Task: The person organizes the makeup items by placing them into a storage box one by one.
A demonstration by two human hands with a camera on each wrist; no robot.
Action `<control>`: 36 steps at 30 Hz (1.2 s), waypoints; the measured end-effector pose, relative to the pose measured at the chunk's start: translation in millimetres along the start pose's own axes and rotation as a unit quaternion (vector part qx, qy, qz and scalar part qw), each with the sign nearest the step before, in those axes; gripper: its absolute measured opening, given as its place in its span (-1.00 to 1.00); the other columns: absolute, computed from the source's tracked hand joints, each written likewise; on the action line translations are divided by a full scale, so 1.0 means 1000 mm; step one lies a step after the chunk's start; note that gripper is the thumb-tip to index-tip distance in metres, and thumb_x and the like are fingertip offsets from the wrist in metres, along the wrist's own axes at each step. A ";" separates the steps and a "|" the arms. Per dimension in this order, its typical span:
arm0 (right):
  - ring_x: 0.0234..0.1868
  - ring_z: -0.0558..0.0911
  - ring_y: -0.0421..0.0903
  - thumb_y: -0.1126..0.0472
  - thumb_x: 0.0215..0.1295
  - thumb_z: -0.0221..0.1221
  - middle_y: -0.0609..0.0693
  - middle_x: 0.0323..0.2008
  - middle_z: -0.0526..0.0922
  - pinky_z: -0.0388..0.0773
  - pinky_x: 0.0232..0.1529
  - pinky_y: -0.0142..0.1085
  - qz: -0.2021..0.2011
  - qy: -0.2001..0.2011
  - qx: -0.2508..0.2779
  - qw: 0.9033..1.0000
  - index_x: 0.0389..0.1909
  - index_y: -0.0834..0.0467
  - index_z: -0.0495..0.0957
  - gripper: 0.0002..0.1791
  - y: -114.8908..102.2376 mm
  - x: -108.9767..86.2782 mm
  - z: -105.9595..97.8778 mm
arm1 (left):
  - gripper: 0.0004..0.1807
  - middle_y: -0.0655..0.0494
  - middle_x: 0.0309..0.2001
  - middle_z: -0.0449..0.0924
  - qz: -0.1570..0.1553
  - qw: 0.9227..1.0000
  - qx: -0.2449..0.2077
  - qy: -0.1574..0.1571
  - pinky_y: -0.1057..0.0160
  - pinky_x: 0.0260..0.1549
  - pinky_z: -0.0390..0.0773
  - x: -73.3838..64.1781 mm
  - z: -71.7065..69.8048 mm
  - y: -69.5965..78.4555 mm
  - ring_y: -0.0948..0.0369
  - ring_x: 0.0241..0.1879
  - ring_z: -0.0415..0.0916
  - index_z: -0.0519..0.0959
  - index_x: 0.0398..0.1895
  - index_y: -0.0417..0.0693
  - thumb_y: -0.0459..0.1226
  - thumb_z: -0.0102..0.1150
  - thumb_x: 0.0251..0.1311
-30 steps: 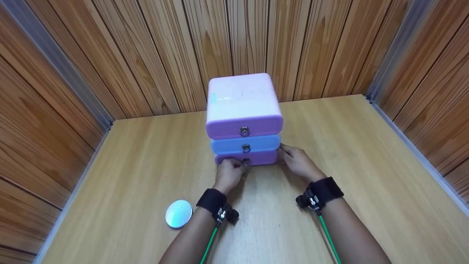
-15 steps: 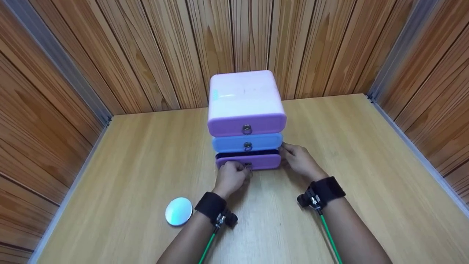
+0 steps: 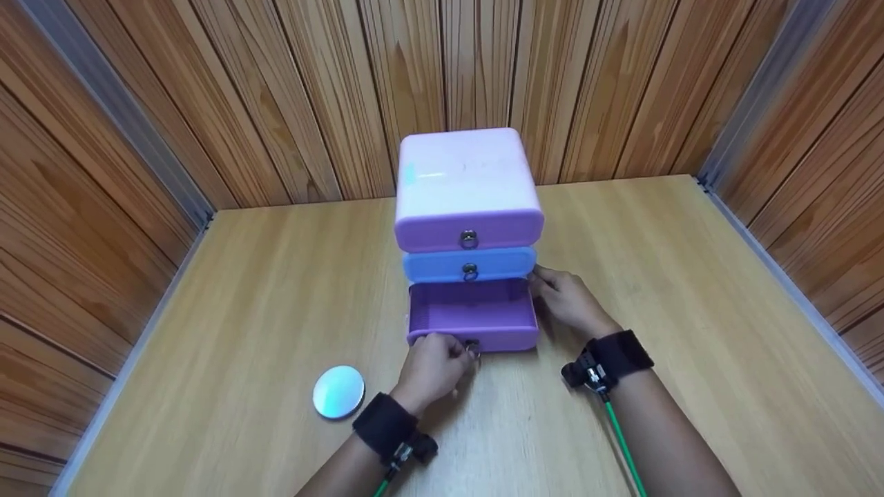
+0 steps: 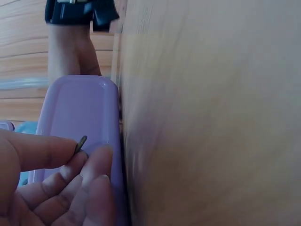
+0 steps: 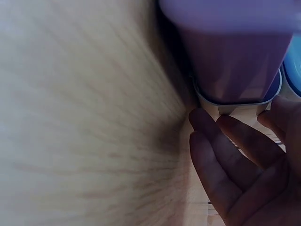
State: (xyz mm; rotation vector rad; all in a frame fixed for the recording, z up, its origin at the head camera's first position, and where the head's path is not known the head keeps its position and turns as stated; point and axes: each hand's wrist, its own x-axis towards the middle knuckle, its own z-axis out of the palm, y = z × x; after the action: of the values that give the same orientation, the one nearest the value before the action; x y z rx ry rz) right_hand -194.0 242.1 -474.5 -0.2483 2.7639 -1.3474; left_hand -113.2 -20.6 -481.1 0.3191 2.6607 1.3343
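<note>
A small three-drawer cabinet [image 3: 459, 172] with a pale pink top stands on the table. Its bottom purple drawer [image 3: 507, 339] is pulled well out, and its visible inside is bare. My left hand [image 3: 434, 366] pinches the metal ring pull [image 4: 81, 142] on that drawer's front between thumb and finger. My right hand [image 3: 570, 300] rests at the cabinet's right side, low down, its extended fingers [image 5: 221, 155] against the casing beside the drawer. The blue middle drawer [image 3: 435, 266] and the purple top drawer [image 3: 428, 236] are closed.
A round, shiny whitish disc [image 3: 338, 392] lies on the wooden table [image 3: 276, 290], left of my left forearm. Wood-panelled walls [image 3: 311, 103] enclose the back and both sides. Green cables [image 3: 621, 442] run along both forearms from the wrist straps.
The bottom drawer has slid out from closed toward me, with my left hand drawing back on its ring. My right hand stays by the cabinet's side.
</note>
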 end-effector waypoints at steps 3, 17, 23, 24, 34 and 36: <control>0.36 0.29 0.09 0.02 0.53 -0.08 0.12 0.32 0.36 0.17 0.34 -0.04 -0.001 0.003 0.000 1.000 0.41 0.16 0.25 -0.47 0.001 0.001 -0.003 | -0.81 0.20 -0.72 0.54 0.000 1.000 -0.019 -0.001 0.31 -0.76 0.38 -0.008 0.003 0.000 0.32 -0.82 0.40 0.66 -0.62 0.01 -0.28 0.28 0.15; 0.35 0.31 0.12 -0.15 0.51 -0.12 0.11 0.35 0.33 0.17 0.33 0.00 -0.008 -0.002 -0.016 1.000 0.43 0.12 0.23 -0.38 0.001 0.003 -0.013 | -0.83 0.23 -0.66 0.55 -0.015 0.999 -0.049 -0.010 0.28 -0.74 0.45 -0.031 0.011 0.005 0.31 -0.77 0.43 0.65 -0.59 -0.02 -0.28 0.31 0.15; 0.34 0.32 0.12 -0.12 0.52 -0.13 0.12 0.34 0.33 0.19 0.32 -0.01 -0.011 -0.005 -0.017 1.000 0.43 0.14 0.23 -0.39 0.003 0.002 -0.013 | -0.82 0.21 -0.69 0.54 -0.018 0.998 -0.050 -0.024 0.29 -0.81 0.41 -0.033 0.013 0.004 0.34 -0.82 0.40 0.66 -0.60 -0.03 -0.26 0.32 0.15; 0.34 0.32 0.13 -0.12 0.52 -0.13 0.13 0.34 0.33 0.19 0.32 -0.01 -0.012 -0.004 -0.016 1.000 0.43 0.15 0.22 -0.39 0.003 0.002 -0.013 | -0.82 0.20 -0.69 0.55 -0.016 0.998 -0.048 -0.027 0.29 -0.82 0.40 -0.034 0.013 0.004 0.34 -0.82 0.40 0.66 -0.59 -0.03 -0.26 0.31 0.15; 0.34 0.31 0.13 -0.10 0.53 -0.13 0.14 0.33 0.35 0.18 0.33 -0.02 -0.023 0.000 -0.017 1.000 0.41 0.17 0.25 -0.40 0.002 0.001 -0.002 | -0.92 0.28 -0.54 0.59 0.025 0.997 0.047 -0.048 0.27 -0.56 0.53 -0.059 -0.026 -0.007 0.33 -0.61 0.53 0.69 -0.36 -0.06 -0.25 0.29 0.20; 0.35 0.31 0.11 -0.13 0.52 -0.12 0.12 0.34 0.34 0.18 0.33 -0.02 -0.015 -0.003 -0.008 1.000 0.42 0.14 0.24 -0.39 0.001 0.000 0.000 | -0.93 0.26 -0.51 0.62 0.070 0.993 0.094 -0.011 0.27 -0.50 0.54 -0.067 -0.041 -0.012 0.33 -0.55 0.55 0.70 -0.36 -0.07 -0.27 0.29 0.19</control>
State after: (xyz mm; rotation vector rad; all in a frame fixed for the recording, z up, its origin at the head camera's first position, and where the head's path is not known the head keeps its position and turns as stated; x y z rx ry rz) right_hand -194.5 242.9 -475.3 -0.2960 2.7780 -1.3288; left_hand -59.0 -76.0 -463.8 0.5477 2.7966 1.1075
